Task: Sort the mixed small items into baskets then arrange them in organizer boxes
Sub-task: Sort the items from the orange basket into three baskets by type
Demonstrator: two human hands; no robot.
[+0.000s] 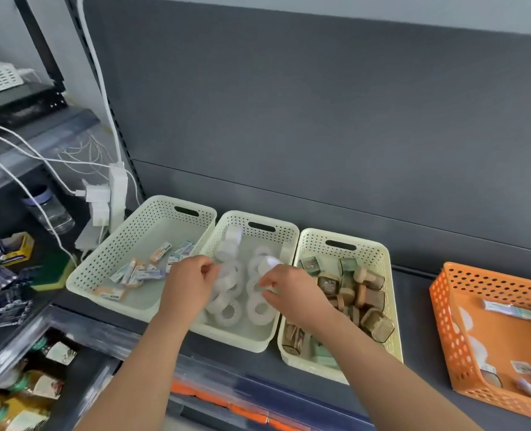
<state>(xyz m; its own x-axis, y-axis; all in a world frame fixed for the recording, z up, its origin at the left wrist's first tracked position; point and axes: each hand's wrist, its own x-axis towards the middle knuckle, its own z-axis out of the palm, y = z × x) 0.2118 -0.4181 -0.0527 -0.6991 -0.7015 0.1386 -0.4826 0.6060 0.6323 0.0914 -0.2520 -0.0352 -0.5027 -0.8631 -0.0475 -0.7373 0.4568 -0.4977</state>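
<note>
the white ring-shaped tape rolls [258,309] lie in the middle cream perforated plastic basket [284,234], straight under and between the two hands, so neither hand is clearly nearer. the left hand [189,283] hovers over that basket's left wall, thumb and fingers curled in a pinch on what looks like one roll, though blur hides the contact. the right hand [284,289] is over the right wall, fingers curled round another roll held just beyond its knuckles. the loose rolls lie flat, holes up, in rows running away from the hands along the basket's long axis. a wrapped white column of rolls [230,244] leans on the far wall beyond the left hand. left of the left hand a like cream basket [80,284] holds small card boxes [133,272]. right of the right hand another cream basket [394,309] holds small lidded glass jars [366,297]. the orange perforated plastic basket [444,321] of mixed items sits well off to the right, so the right hand looks the one to reach it.
</note>
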